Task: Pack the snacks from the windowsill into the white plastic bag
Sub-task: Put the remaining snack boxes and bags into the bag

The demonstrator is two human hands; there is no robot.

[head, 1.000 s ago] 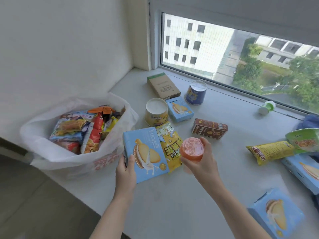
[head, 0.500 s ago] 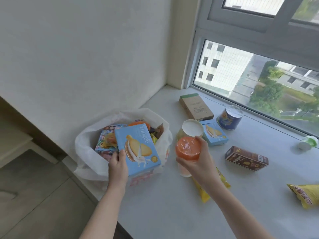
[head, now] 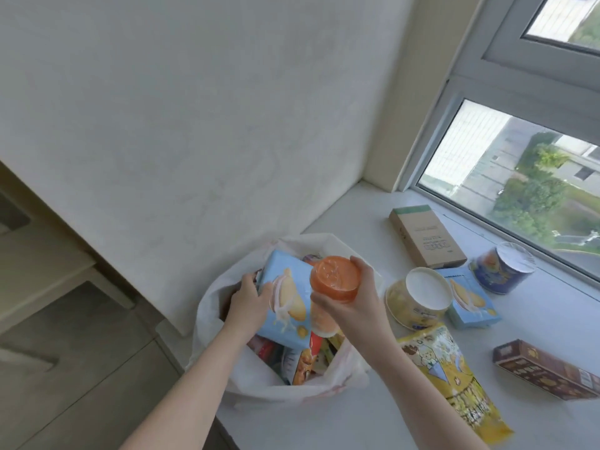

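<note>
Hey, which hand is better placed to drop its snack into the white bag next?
Left. The left hand holds the blue biscuit box already down in the white bag. The right hand grips the orange-lidded cup higher, above the box.

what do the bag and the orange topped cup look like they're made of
Bag: thin white plastic film, apparently soft; it crumples and sags around the snacks. Orange-topped cup, gripped by the right hand: probably rigid plastic, since the lid is glossy, translucent and embossed; its lower body is blurred.
</note>
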